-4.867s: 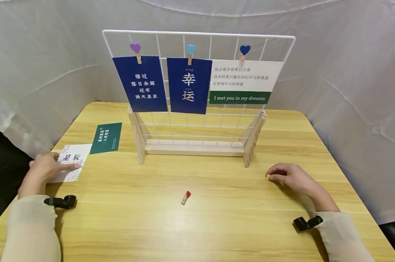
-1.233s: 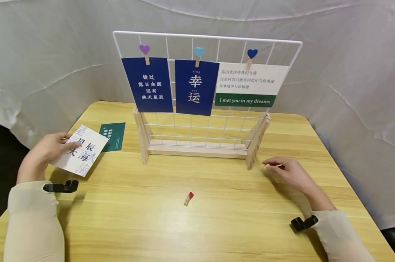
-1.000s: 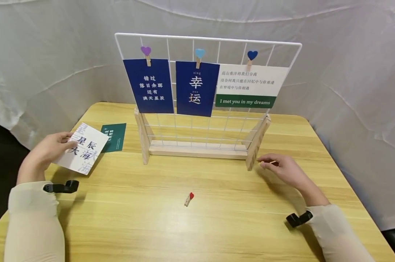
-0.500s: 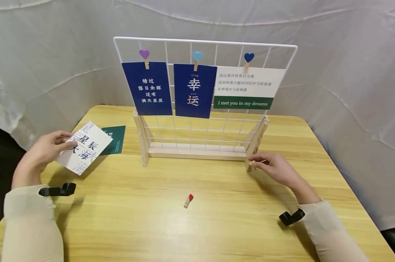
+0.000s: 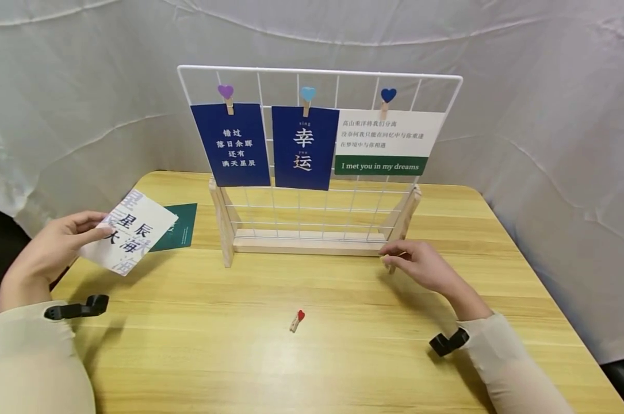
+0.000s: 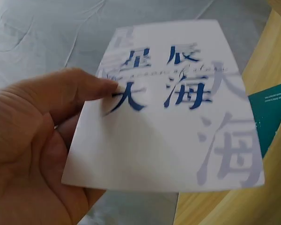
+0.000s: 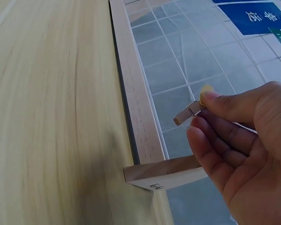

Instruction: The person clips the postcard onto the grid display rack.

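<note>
My left hand (image 5: 58, 241) grips a white postcard (image 6: 178, 140) by its left edge, thumb on the printed face and fingers behind. The card is raised and tilted over the table's left side, overlapping a green postcard (image 5: 182, 227) in the head view. My right hand (image 5: 420, 265) pinches a small wooden clothespin (image 7: 189, 112) with a yellow head (image 7: 206, 90) between thumb and fingers, by the right foot of the display rack (image 5: 312, 246). Two blue cards (image 5: 232, 175) (image 5: 291, 178) and a white-and-green card (image 5: 381, 150) hang clipped on its white wire grid.
A clothespin with a red heart (image 5: 297, 321) lies on the wooden table (image 5: 239, 356) in front of the rack. Purple (image 5: 226, 91), light blue (image 5: 307, 94) and dark blue (image 5: 388, 95) heart clips hold the hung cards. A pale cloth (image 5: 539, 115) surrounds the table.
My left hand has lifted the white postcard off the table. My right hand has moved left with the yellow-headed clothespin, toward the rack's right foot. The view has shifted slightly.
</note>
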A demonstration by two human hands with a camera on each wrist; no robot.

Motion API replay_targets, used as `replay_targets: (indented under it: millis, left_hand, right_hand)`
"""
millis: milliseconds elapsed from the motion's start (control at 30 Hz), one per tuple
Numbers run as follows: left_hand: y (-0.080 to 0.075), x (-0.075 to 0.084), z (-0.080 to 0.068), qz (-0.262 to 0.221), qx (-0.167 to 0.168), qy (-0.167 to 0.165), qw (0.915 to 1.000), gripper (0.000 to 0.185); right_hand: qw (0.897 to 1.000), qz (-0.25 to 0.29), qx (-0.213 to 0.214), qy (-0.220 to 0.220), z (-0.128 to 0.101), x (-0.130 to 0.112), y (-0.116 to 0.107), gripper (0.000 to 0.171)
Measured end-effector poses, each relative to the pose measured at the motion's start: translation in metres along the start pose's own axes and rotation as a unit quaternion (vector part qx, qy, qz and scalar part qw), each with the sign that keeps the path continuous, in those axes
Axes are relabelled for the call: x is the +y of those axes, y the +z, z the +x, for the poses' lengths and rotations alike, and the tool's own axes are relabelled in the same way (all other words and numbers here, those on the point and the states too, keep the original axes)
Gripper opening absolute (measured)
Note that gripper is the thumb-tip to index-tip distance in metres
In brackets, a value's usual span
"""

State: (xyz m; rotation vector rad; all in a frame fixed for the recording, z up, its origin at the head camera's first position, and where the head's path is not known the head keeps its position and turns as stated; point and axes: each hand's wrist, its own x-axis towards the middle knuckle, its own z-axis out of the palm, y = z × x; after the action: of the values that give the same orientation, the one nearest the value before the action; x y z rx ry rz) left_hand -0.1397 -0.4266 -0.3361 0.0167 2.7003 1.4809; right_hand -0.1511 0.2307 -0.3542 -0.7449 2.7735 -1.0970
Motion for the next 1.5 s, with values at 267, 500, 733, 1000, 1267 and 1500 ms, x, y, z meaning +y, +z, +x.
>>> replay_targets:
  millis: [267, 500, 733, 1000, 1267, 1500]
  left_hand:
    - [-0.001, 0.001, -0.004, -0.074, -0.022, 0.055, 0.9955, 0.025]
    - [0.004, 0.012, -0.003, -0.022, 0.002, 0.052, 0.9984, 0.018]
    - [0.01, 0.027, -0.003, 0.031, 0.003, 0.06, 0.9977, 0.027]
    - [0.022, 0.042, -0.003, 0.007, -0.014, 0.098, 0.9951, 0.019]
    - [0.043, 0.056, 0.005, 0.029, -0.057, 0.12, 0.9907, 0.021]
    - [0.056, 0.065, 0.011, 0.046, -0.086, 0.154, 0.9833, 0.023]
  right_hand:
    - [1.0, 0.009, -0.01, -0.011, 0.002, -0.005, 0.004, 0.015]
    - [0.999, 0.034, -0.013, -0.012, 0.001, -0.006, 0.008, 0.016]
    - [0.999, 0.042, -0.007, -0.016, 0.0, -0.007, 0.009, 0.019]
    - [0.999, 0.024, 0.006, -0.021, 0.001, -0.009, 0.011, 0.018]
    - [0.999, 0.048, -0.007, -0.019, 0.001, -0.008, 0.015, 0.016]
    - [0.999, 0.035, -0.006, -0.026, 0.001, -0.009, 0.016, 0.019]
